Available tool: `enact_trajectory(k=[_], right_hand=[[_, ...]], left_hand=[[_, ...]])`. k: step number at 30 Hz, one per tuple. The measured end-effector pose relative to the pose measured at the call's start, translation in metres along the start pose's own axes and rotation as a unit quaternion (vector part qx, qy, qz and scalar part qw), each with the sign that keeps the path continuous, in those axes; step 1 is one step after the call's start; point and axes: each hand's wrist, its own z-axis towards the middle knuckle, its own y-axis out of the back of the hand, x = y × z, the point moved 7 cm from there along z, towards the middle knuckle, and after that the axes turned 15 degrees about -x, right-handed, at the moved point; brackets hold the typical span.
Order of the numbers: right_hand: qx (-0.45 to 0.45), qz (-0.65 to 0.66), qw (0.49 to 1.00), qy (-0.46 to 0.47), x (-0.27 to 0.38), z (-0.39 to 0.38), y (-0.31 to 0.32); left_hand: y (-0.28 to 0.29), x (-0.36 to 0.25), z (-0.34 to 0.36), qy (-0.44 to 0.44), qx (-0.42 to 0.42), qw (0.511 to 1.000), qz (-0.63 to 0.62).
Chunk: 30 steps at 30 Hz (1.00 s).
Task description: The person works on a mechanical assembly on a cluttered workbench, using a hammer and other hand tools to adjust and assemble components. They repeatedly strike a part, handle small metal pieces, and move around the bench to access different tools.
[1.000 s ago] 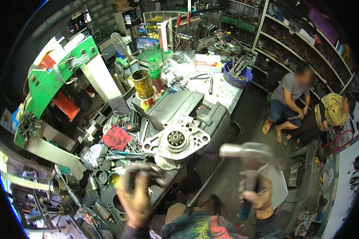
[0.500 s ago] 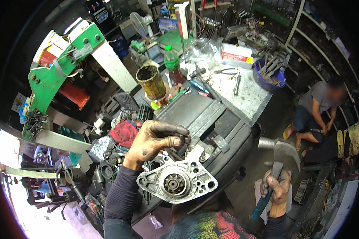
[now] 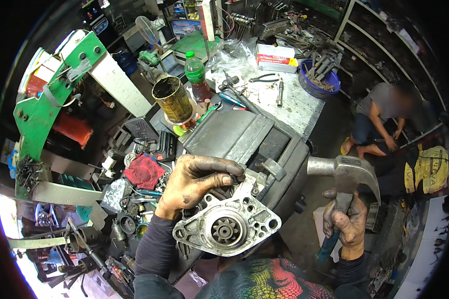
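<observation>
Gripping hammer (image 3: 346, 179), right fingers (image 3: 329, 218) curled tight

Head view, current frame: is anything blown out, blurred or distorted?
Head view: glare washes out the lower-left edge; the head of the person at right is blurred; the hammer and metal housing look fairly crisp; fisheye distortion bends straight edges near the dark rim.

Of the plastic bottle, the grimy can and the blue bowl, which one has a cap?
The plastic bottle, closed with a green cap; the grimy can beside it and the blue bowl are both open-topped.
</observation>
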Motion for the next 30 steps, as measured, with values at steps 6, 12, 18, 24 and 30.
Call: enact_trajectory(k=[6,12,18,24,30], right_hand=[[-0.055,-0.177,0.969,0.166,0.033,-0.009,-0.008],[-0.026,-0.282,0.925,0.256,0.064,-0.014,-0.049],[0.087,-0.414,0.807,0.413,0.097,-0.008,-0.102],[0.110,-0.462,0.731,0.491,0.113,-0.007,-0.129],[0.122,-0.478,0.674,0.550,0.128,-0.008,-0.139]], left_hand=[[-0.004,-0.017,0.001,-0.145,0.032,0.987,0.062],[-0.003,-0.015,0.003,-0.156,0.027,0.984,0.079],[-0.002,-0.010,0.001,-0.116,0.013,0.992,0.046],[0.003,-0.010,-0.001,-0.156,-0.011,0.985,0.073],[0.003,-0.008,0.000,-0.150,0.010,0.987,0.062]])
